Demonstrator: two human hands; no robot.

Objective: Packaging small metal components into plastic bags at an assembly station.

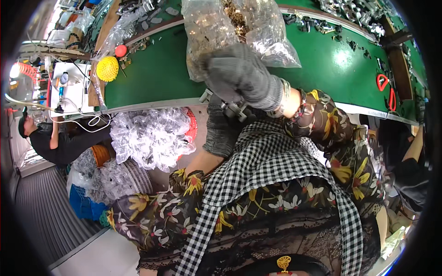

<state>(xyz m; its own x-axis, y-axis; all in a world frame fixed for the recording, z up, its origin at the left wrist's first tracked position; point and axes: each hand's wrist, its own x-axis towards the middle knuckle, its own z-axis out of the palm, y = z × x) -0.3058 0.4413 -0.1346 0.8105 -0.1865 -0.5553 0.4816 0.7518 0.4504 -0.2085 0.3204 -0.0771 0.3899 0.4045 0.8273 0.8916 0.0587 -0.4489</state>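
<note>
My left hand (pixel 220 131), in a grey knit glove, is low at the front edge of the green worktable (pixel 152 69), against my checked apron. Its fingers are partly hidden, but it seems closed round a metal fitting (pixel 235 111), silver and dark, that shows beneath my right wrist. My right hand (pixel 244 73), also gloved, is raised just above, over the table edge and in front of a clear plastic bag (pixel 207 27). Motion smears its fingers, so I cannot tell what they hold. Small brass-coloured parts (pixel 237 18) show in the bag's middle.
Clear plastic wrappings (pixel 152 138) heap over a red basket (pixel 192 124) below the table edge. A yellow ball (pixel 107 69) and a red one (pixel 120 50) lie at left. Red-handled scissors (pixel 382 83) lie right; metal parts (pixel 352 14) pile behind. People (pixel 50 138) sit either side.
</note>
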